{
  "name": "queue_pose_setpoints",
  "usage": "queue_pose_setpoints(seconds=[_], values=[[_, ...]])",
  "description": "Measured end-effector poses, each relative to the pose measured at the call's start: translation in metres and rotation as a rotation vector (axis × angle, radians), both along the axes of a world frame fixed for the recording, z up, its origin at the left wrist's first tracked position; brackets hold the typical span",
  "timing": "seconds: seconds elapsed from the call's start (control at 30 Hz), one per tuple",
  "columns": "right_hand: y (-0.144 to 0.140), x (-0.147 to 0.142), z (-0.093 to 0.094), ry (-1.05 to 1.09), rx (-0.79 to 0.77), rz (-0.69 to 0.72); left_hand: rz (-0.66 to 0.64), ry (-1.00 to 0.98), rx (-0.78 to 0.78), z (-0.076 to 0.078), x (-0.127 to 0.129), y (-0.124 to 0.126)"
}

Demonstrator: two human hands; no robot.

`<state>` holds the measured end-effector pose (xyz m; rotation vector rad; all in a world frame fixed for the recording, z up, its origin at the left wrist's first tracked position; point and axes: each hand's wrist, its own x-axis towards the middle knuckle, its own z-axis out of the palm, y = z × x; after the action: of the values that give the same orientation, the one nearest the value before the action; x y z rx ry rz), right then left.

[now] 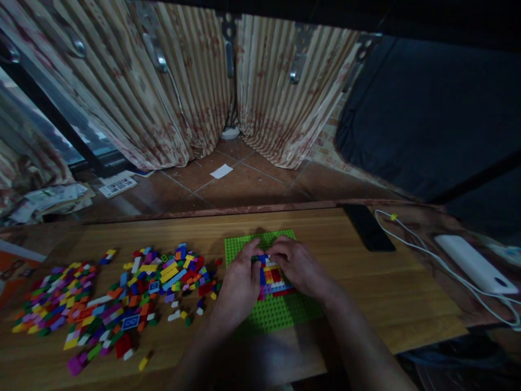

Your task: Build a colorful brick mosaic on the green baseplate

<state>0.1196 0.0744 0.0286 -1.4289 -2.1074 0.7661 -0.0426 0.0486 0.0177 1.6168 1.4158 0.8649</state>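
Observation:
A green studded baseplate [272,317] lies on the wooden table under both of my hands. On it stands a low build of toy bricks [273,276] in blue, red, orange, yellow, white and lilac rows. My left hand [240,277] grips the left and far side of this build, thumb and fingers bent around blue bricks. From the right, my right hand [299,266] curls over the far right corner, its fingertips pressed against the same back row. The two hands' fingertips almost meet there. Any loose brick between them is hidden by the fingers.
Loose bricks [150,285] lie spread left of the baseplate, with another heap [61,296] farther left. A black phone [369,228] rests at the back right, near a white cable [427,251] and a white power bank [474,263]. Curtains [195,87] hang beyond the table [366,293].

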Motion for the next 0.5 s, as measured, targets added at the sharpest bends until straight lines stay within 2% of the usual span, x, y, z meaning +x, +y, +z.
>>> queue_pose_setpoints(seconds=[0.17,0.27,0.43,0.5], values=[[-0.001,-0.002,0.001,-0.003,0.047,0.021,-0.002,0.039,0.037,-0.002,0.001,0.0],[-0.003,0.001,-0.002,0.067,0.036,0.011,-0.005,0.065,0.061,-0.005,0.001,0.0],[-0.003,0.015,-0.01,0.346,0.006,-0.226,0.006,0.088,0.075,-0.009,0.002,-0.001],[-0.003,0.018,-0.012,0.394,0.014,-0.265,0.0,0.118,0.095,-0.01,0.002,-0.002]])
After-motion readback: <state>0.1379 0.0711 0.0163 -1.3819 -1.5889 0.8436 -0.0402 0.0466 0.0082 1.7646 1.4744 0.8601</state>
